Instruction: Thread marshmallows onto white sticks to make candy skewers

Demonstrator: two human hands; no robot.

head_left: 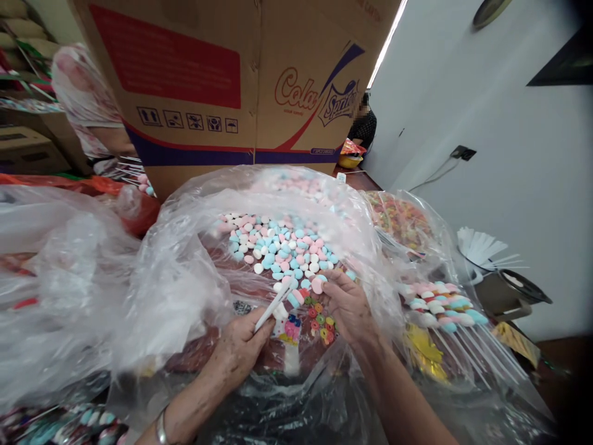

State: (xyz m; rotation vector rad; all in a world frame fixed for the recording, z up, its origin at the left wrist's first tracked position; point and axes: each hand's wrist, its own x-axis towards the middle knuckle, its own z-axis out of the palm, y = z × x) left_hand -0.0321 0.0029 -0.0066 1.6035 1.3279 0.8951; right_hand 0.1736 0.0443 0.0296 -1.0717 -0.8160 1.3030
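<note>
My left hand (241, 347) is closed around a white stick (272, 308), which slants up toward the right. Between the fingertips of my right hand (351, 313) is a pink round candy (317, 285), close to the stick's upper end. Loose pink, white and blue candies (282, 250) lie beyond both hands in a large clear plastic bag (178, 266). Small ring-shaped candies (323, 322) in red, green and yellow lie between my hands, beside a colourful printed packet (291, 329).
A tall cardboard box (194, 142) stands behind the bag. Finished candy sticks (447, 306) lie at right, near a bag of orange-red ring candies (401, 219). White strips (482, 247) stand in a container. A person (88, 99) is at back left, another person (364, 127) behind the box.
</note>
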